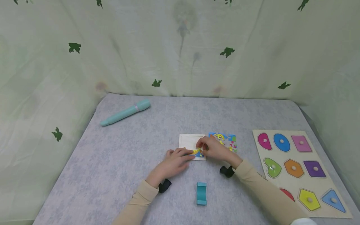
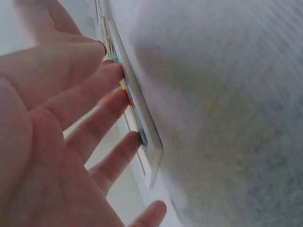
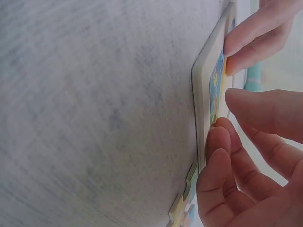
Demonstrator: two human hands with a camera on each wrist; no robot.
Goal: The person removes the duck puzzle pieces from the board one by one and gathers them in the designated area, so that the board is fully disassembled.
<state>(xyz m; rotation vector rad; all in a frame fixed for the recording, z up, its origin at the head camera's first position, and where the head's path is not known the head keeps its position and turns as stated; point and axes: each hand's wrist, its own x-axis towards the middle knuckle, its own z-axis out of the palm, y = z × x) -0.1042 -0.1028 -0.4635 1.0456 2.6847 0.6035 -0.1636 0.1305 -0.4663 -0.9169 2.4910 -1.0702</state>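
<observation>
- Head view: a white puzzle tray (image 1: 189, 141) is lying on the grey surface (image 1: 84, 175), slightly below and right of the frame's centre, with colourful puzzle pieces (image 1: 199, 155) sitting along its lower side.
- Coming from the lower left, the left hand (image 1: 175, 161) is resting its extended fingers on the tray's lower part, grasping nothing.
- Entering from the lower right, the right hand (image 1: 216, 148) is bending its fingers at the tray's right side; whether it is pinching a piece, I cannot tell.
- Left wrist view: the fingers are spreading apart, some tips touching the tray's near side, while the tray is slanting down the middle.
- Right wrist view: the thumb is hovering apart from the fingertips, which are meeting the tray's edge at the centre right.
- Loose pieces (image 1: 232, 137) are lying just right of the tray in the head view, partly hidden behind the right hand.
- A board of coloured shapes (image 1: 292, 184) with knobs is filling the lower right, a sleeve (image 1: 267, 189) covering part of its red shape.
- A teal pen (image 1: 123, 115) is lying left of centre, and a small teal block (image 1: 201, 194) is sitting at the lower middle.
</observation>
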